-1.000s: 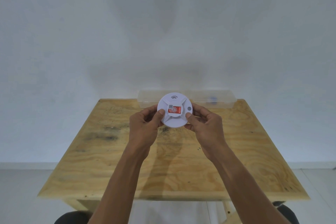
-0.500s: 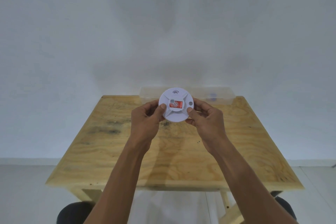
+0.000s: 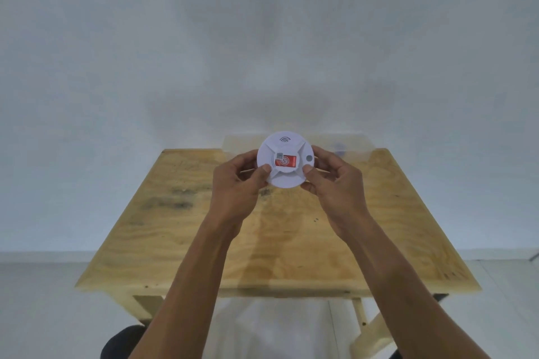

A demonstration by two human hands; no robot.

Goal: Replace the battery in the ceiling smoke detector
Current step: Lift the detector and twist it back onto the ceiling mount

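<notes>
I hold a round white smoke detector (image 3: 285,179) up in front of me, above the far half of a wooden table (image 3: 204,242). Its face points at me and carries a red label (image 3: 287,161), a small grey button (image 3: 309,158) on the right and a wave mark at the top. My left hand (image 3: 236,186) grips its left rim, thumb on the face. My right hand (image 3: 335,183) grips the right rim the same way. No battery is visible.
A long clear plastic box (image 3: 350,144) lies along the table's far edge, mostly behind the detector, with a small dark item inside on the right. A white wall stands behind the table. Dark rounded shapes sit on the floor at the bottom left.
Both hands have lifted the detector slightly higher and farther from me, and the view has tilted so the table sits lower. The grip looks unchanged.
</notes>
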